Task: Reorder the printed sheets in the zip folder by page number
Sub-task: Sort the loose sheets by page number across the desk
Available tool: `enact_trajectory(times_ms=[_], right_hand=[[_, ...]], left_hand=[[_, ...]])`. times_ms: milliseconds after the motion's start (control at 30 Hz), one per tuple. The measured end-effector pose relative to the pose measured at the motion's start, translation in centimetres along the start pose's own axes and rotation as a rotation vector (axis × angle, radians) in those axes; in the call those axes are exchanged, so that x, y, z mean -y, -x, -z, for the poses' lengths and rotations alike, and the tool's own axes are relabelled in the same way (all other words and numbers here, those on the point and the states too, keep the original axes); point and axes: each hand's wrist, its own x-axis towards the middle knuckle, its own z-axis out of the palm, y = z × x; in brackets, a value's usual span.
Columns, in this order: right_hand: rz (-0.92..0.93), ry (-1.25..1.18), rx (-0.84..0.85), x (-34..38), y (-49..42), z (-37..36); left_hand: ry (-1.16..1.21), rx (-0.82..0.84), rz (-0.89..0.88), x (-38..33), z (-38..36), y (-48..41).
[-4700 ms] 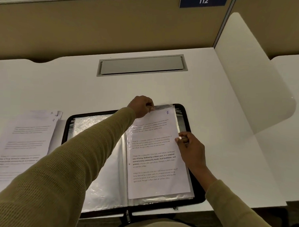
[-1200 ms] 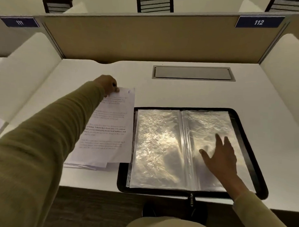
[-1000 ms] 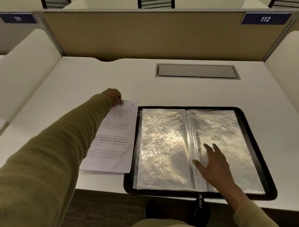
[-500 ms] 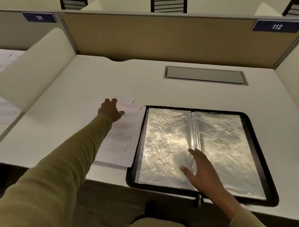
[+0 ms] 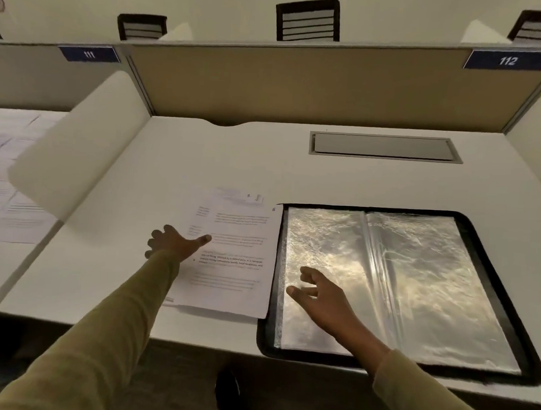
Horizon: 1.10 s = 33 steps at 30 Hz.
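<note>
Left grip [image 5: 174,242] loose at edge of sheets [image 5: 238,281]

Held the left arm [image 5: 112,328] out straight ahead, sleeved to the wrist, with the left hand [image 5: 174,242] palm down, fingers spread, thumb stuck out to the right. Had the right hand [image 5: 319,292] nearer and to the right of it, palm down, fingers loosely bent, thumb pointing left, gripping nothing.
</note>
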Motion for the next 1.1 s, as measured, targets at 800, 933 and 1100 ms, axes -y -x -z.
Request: enact_trajectory(times_ms=[800, 933, 1100], right_hand=[[-0.108, 0.363, -0.262, 6.6, -8.6, -14.6], [-0.091, 0.369, -0.234, 6.4, -9.1, -14.1], [-0.052, 0.327, -0.214, 6.3, -9.1, -13.8]], left_hand=[[0.562, 0.321, -0.051, 1.3, -1.0, -5.2], [0.771, 0.429, 0.016, 1.1, -0.5, -5.7], [0.933, 0.590, 0.045, 0.7, 1.3, -6.3]])
